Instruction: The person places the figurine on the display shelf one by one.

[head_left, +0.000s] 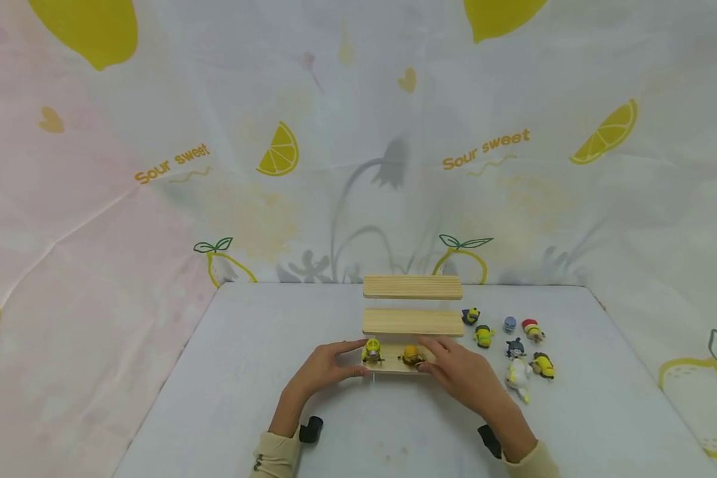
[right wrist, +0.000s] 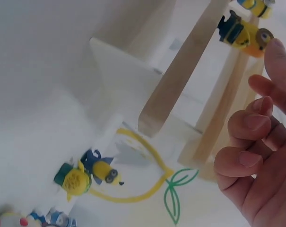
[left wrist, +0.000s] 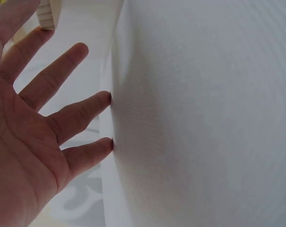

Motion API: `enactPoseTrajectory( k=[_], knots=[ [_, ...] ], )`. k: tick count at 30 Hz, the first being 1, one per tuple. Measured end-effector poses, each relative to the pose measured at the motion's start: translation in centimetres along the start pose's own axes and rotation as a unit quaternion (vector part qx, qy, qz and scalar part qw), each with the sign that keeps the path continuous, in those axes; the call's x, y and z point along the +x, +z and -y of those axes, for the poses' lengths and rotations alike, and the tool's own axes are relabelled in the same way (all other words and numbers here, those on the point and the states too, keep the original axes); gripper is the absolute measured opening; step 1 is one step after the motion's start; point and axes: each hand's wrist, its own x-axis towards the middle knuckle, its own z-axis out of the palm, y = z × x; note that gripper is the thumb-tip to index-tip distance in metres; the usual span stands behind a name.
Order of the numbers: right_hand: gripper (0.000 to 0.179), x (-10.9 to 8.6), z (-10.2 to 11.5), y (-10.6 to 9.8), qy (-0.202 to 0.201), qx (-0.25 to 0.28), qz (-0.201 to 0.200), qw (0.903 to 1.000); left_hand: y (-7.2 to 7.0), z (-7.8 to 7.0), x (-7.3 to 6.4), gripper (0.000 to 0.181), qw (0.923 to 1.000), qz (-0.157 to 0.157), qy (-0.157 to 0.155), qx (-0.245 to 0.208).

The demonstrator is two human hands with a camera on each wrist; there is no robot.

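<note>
A three-tier wooden shelf stands in the middle, its lowest board (head_left: pixel 391 368) nearest me. My left hand (head_left: pixel 324 365) holds this board's left end between thumb and index finger; in the left wrist view the other fingers spread out. A yellow minion figure (head_left: pixel 372 350) stands on the board beside that hand. Another minion figure (head_left: pixel 411 355), orange and yellow, stands farther right. My right hand (head_left: pixel 463 375) is at this figure, with the thumb tip against or very near its head in the right wrist view. Index finger and thumb are apart, the other fingers loosely bent.
Behind are the middle board (head_left: pixel 412 321) and top board (head_left: pixel 412 287). To the right on the white table (head_left: pixel 245 372) lie several small figures, among them a green-and-yellow minion (head_left: pixel 483 336), a red-capped figure (head_left: pixel 533 330) and a white figure (head_left: pixel 518 377). A lemon-print cloth (head_left: pixel 358 199) hangs behind.
</note>
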Motion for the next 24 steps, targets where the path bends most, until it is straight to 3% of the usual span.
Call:
enactPoseTrajectory(
  k=[13, 24],
  knots=[
    [0.049, -3.2, -2.8, -2.2, 0.043, -0.018, -0.005, 0.9989, -0.1, 0.2, 0.0, 0.064, 0.9999, 0.005, -0.011, 0.006],
    [0.045, -5.8, -4.2, -2.7, 0.118, -0.041, 0.045, 0.9912, 0.0, 0.3, 0.0, 0.063, 0.9998, 0.009, -0.020, -0.002]
  ],
)
